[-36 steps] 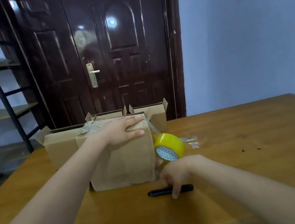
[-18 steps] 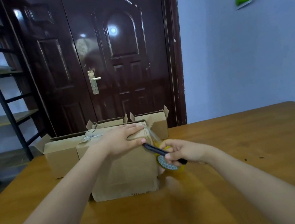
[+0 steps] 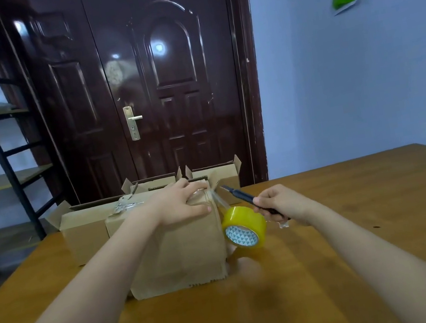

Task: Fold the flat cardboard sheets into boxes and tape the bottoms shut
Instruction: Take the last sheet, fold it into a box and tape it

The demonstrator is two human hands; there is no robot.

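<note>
Your left hand (image 3: 185, 204) presses flat on the upturned box (image 3: 174, 248) on the desk (image 3: 357, 221) to pin the tape, while your right hand (image 3: 280, 202), fingers curled round the black cutter (image 3: 240, 195), aims it at the taut strip above the hanging tape roll (image 3: 244, 226).
</note>
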